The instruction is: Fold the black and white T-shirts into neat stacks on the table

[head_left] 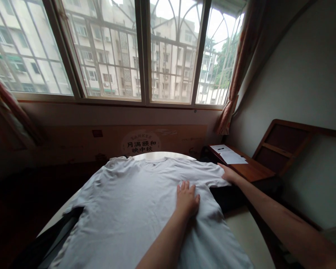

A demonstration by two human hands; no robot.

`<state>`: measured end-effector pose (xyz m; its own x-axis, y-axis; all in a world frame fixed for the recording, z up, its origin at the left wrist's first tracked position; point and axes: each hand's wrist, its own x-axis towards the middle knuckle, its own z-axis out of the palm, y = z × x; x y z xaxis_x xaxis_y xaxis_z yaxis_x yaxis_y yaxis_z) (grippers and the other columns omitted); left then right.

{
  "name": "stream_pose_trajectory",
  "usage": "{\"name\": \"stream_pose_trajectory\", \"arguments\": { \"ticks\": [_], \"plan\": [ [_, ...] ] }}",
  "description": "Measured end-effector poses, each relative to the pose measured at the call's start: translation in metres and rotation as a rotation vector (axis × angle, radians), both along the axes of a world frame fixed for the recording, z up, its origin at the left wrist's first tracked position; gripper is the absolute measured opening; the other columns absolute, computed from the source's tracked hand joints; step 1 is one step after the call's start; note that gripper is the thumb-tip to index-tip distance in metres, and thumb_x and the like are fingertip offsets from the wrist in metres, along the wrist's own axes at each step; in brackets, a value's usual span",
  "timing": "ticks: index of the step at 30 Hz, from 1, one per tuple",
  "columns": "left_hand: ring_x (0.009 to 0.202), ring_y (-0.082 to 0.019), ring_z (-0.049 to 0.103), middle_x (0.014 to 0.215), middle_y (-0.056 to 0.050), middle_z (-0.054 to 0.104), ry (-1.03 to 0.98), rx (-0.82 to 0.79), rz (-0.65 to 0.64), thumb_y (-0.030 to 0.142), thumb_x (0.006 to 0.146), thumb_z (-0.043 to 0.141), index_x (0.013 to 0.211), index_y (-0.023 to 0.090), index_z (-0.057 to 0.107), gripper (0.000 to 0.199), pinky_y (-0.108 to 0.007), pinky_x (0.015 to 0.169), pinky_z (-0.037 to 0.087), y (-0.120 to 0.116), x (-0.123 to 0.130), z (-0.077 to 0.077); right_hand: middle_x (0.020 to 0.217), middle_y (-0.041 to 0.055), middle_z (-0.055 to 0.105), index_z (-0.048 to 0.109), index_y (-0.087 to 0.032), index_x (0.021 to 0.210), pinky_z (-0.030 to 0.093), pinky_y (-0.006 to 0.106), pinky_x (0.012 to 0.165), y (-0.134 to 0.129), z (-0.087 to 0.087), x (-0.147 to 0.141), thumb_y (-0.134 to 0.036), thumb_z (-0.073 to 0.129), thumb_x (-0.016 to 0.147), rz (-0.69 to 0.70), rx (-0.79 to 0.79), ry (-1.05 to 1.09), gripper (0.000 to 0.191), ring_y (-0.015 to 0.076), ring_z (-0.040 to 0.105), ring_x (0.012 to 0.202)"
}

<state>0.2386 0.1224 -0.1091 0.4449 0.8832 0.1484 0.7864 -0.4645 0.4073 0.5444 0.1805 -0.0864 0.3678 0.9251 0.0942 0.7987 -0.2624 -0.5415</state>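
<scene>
A white T-shirt (128, 201) lies spread out over a round white table (249, 228), its neckline toward the window and its sleeves out to both sides. Dark cloth (226, 198) shows from beneath it at the right and also at the lower left. My left hand (187, 198) rests flat on the upper right part of the shirt, fingers apart. At the end of the right sleeve, my right hand (229, 175) has its fingers on the cloth edge, partly hidden from view.
Behind the table stands a low panel with printed characters (141, 145), under a barred window (109, 56). To the right, a wooden chair (282, 144) is beside a brown wooden surface (257, 168) bearing white papers (232, 156) and a pen. Curtains hang at both sides.
</scene>
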Motion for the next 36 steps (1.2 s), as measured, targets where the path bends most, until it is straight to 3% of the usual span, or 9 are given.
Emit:
{"name": "stream_pose_trajectory", "arguments": {
  "ticks": [4, 8, 10, 13, 18, 21, 24, 30, 36],
  "plan": [
    [0.150, -0.033, 0.029, 0.158, -0.015, 0.041, 0.001, 0.003, 0.000, 0.045, 0.094, 0.048, 0.143, 0.022, 0.054, 0.055, -0.056, 0.123, 0.017, 0.001, 0.001, -0.002, 0.155, 0.0147, 0.043, 0.051, -0.024, 0.150, 0.035, 0.050, 0.115, -0.008, 0.004, -0.030, -0.006, 0.051, 0.084, 0.025, 0.065, -0.257, 0.068, 0.0349, 0.048, 0.136],
    [0.150, -0.034, 0.029, 0.157, -0.017, 0.041, 0.002, 0.019, -0.002, 0.044, 0.094, 0.049, 0.142, 0.021, 0.055, 0.054, -0.057, 0.123, 0.018, 0.000, 0.001, -0.001, 0.157, 0.0134, 0.042, 0.040, -0.012, 0.155, 0.024, 0.039, 0.123, 0.005, 0.006, -0.087, -0.023, 0.039, 0.098, 0.376, 0.182, -0.437, 0.058, 0.0264, 0.033, 0.148],
    [0.149, -0.034, 0.030, 0.156, -0.016, 0.042, 0.004, 0.033, -0.005, 0.043, 0.094, 0.048, 0.140, 0.021, 0.055, 0.052, -0.057, 0.123, 0.019, 0.000, 0.001, 0.000, 0.162, 0.0124, 0.034, 0.031, -0.010, 0.159, 0.020, 0.038, 0.124, 0.016, 0.000, -0.113, -0.033, 0.036, 0.101, 0.440, 0.093, -0.424, 0.062, 0.0249, 0.025, 0.152],
    [0.149, -0.033, 0.031, 0.156, -0.015, 0.043, 0.008, 0.045, -0.005, 0.043, 0.095, 0.046, 0.138, 0.022, 0.057, 0.049, -0.056, 0.123, 0.019, -0.001, 0.001, 0.001, 0.166, 0.0121, 0.023, 0.024, -0.010, 0.161, 0.019, 0.043, 0.124, 0.030, -0.015, -0.134, -0.042, 0.034, 0.103, 0.370, -0.107, -0.397, 0.066, 0.0266, 0.020, 0.154],
    [0.149, -0.033, 0.030, 0.157, -0.014, 0.042, 0.011, 0.011, -0.008, 0.046, 0.095, 0.048, 0.143, 0.022, 0.054, 0.054, -0.056, 0.123, 0.019, 0.000, -0.001, -0.002, 0.165, 0.0169, 0.025, 0.031, -0.011, 0.158, 0.017, 0.057, 0.121, 0.032, -0.030, -0.109, -0.050, 0.027, 0.104, 0.175, -0.226, -0.374, 0.067, 0.0330, 0.023, 0.152],
    [0.150, -0.033, 0.029, 0.158, -0.014, 0.041, 0.001, 0.005, -0.010, 0.046, 0.094, 0.048, 0.143, 0.022, 0.054, 0.055, -0.056, 0.124, 0.018, 0.000, -0.001, -0.003, 0.163, 0.0168, 0.030, 0.037, -0.014, 0.156, 0.018, 0.060, 0.119, 0.027, -0.026, -0.081, -0.048, 0.028, 0.104, 0.061, -0.249, -0.390, 0.062, 0.0342, 0.027, 0.150],
    [0.150, -0.033, 0.029, 0.158, -0.015, 0.041, -0.013, 0.005, -0.004, 0.045, 0.094, 0.049, 0.143, 0.021, 0.054, 0.055, -0.056, 0.124, 0.018, 0.000, -0.001, -0.003, 0.150, 0.0194, 0.049, 0.053, -0.016, 0.145, 0.021, 0.066, 0.114, 0.031, -0.013, -0.065, -0.049, 0.031, 0.103, -0.028, -0.239, -0.424, 0.058, 0.0399, 0.036, 0.144],
    [0.150, -0.032, 0.029, 0.158, -0.015, 0.041, -0.017, -0.006, -0.004, 0.044, 0.093, 0.049, 0.142, 0.021, 0.054, 0.054, -0.056, 0.124, 0.019, -0.001, 0.000, -0.001, 0.140, 0.0154, 0.059, 0.059, -0.022, 0.138, 0.032, 0.051, 0.111, 0.067, 0.017, -0.073, -0.031, 0.037, 0.102, 0.048, -0.122, -0.487, 0.043, 0.0305, 0.049, 0.132],
    [0.150, -0.033, 0.029, 0.157, -0.016, 0.042, -0.029, -0.006, -0.006, 0.045, 0.093, 0.049, 0.142, 0.021, 0.055, 0.054, -0.056, 0.124, 0.018, -0.001, -0.001, -0.002, 0.127, 0.0178, 0.066, 0.077, -0.021, 0.108, 0.041, 0.057, 0.102, 0.095, 0.018, -0.069, -0.021, 0.059, 0.088, -0.027, -0.215, -0.401, 0.027, 0.0376, 0.055, 0.125]
  ]
}}
